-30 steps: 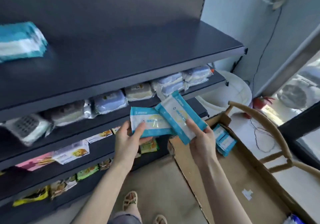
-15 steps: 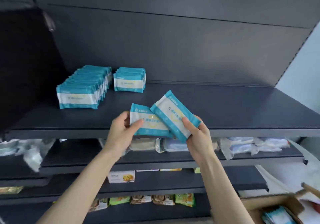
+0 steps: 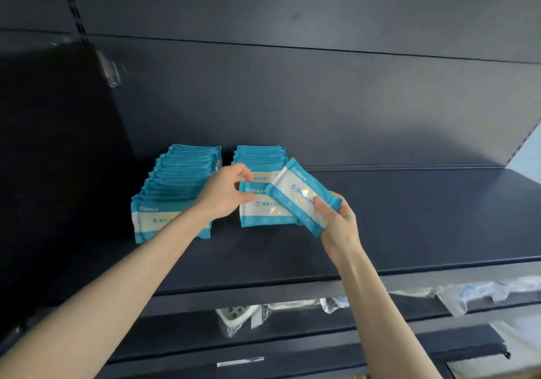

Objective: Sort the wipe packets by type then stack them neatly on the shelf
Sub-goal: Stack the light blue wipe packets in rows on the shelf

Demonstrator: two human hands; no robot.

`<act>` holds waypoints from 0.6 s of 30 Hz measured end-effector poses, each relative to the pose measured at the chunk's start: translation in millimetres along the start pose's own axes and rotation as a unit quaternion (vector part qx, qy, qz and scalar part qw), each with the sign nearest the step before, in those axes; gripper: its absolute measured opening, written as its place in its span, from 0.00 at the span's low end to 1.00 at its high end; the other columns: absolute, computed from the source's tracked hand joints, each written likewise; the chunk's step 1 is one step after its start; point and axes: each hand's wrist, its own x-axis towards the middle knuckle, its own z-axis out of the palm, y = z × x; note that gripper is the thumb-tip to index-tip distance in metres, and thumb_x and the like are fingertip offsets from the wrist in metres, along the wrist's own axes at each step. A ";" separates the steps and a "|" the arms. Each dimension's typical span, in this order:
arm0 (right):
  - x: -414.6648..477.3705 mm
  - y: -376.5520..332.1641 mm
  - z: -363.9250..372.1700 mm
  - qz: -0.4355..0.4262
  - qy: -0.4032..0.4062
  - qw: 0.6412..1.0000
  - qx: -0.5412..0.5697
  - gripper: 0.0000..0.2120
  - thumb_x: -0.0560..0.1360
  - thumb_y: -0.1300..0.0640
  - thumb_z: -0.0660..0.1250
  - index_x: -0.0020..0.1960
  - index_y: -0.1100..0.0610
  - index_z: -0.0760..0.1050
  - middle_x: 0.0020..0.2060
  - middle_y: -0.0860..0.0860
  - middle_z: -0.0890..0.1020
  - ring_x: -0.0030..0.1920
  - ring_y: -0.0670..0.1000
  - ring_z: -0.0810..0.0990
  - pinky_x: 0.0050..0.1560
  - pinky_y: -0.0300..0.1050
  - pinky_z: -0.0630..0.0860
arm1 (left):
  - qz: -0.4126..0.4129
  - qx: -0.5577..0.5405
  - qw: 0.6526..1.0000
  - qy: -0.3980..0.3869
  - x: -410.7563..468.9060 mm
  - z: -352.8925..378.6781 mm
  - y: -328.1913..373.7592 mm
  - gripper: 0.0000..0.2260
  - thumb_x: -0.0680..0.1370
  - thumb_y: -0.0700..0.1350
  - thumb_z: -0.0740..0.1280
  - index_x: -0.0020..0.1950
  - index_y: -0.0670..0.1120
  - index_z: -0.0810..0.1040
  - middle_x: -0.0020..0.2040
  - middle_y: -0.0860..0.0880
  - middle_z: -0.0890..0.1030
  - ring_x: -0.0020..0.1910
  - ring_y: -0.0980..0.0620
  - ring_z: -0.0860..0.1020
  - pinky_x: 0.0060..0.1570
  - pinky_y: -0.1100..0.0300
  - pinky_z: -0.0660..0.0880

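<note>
Two rows of teal-and-white wipe packets stand on the dark shelf (image 3: 409,232): a long left row (image 3: 181,179) and a shorter right row (image 3: 260,159). My left hand (image 3: 222,194) pinches a teal-and-white packet (image 3: 263,211) by its upper left edge, holding it upright at the front of the short row. My right hand (image 3: 336,220) grips a second, tilted packet (image 3: 298,194) that overlaps the first one's right side. My left forearm hides part of the long row's front packet.
The shelf stretches bare to the right of the rows. A dark side panel (image 3: 52,173) bounds it on the left, and the back panel (image 3: 322,100) rises behind. Clear-wrapped goods (image 3: 483,293) lie on the lower shelf.
Both hands have moved up and forward onto the shelf with their packets. The left-hand packet has gone from in front of the shelf edge to the front of the short row.
</note>
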 end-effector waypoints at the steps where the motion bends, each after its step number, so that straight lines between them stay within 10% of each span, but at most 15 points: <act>1: 6.5 0.5 2.9 0.002 0.004 1.000 -0.007 0.04 0.77 0.62 0.66 0.51 0.58 0.72 0.46 0.53 0.83 0.44 0.51 0.84 0.42 0.47 0.80 | -0.002 0.023 1.000 -0.007 10.6 -3.5 -1.3 0.12 0.71 0.38 0.74 0.50 0.47 0.75 0.55 0.50 0.78 0.52 0.53 0.75 0.49 0.60 0.69; 13: 82.4 12.7 20.1 0.030 -0.002 0.999 -0.033 0.06 0.77 0.61 0.66 0.52 0.60 0.72 0.48 0.56 0.84 0.44 0.52 0.84 0.41 0.47 0.80 | -0.002 0.121 0.992 -0.027 90.5 -3.1 -18.2 0.11 0.70 0.37 0.75 0.45 0.46 0.74 0.50 0.45 0.82 0.32 0.57 0.75 0.38 0.61 0.71; 18: 92.4 18.5 19.9 -0.009 -0.026 0.996 -0.081 0.04 0.76 0.64 0.67 0.50 0.60 0.74 0.41 0.52 0.85 0.40 0.50 0.84 0.37 0.44 0.80 | -0.009 0.127 0.990 -0.063 96.3 -11.7 -33.0 0.11 0.70 0.36 0.74 0.48 0.45 0.76 0.49 0.45 0.82 0.45 0.47 0.80 0.48 0.54 0.77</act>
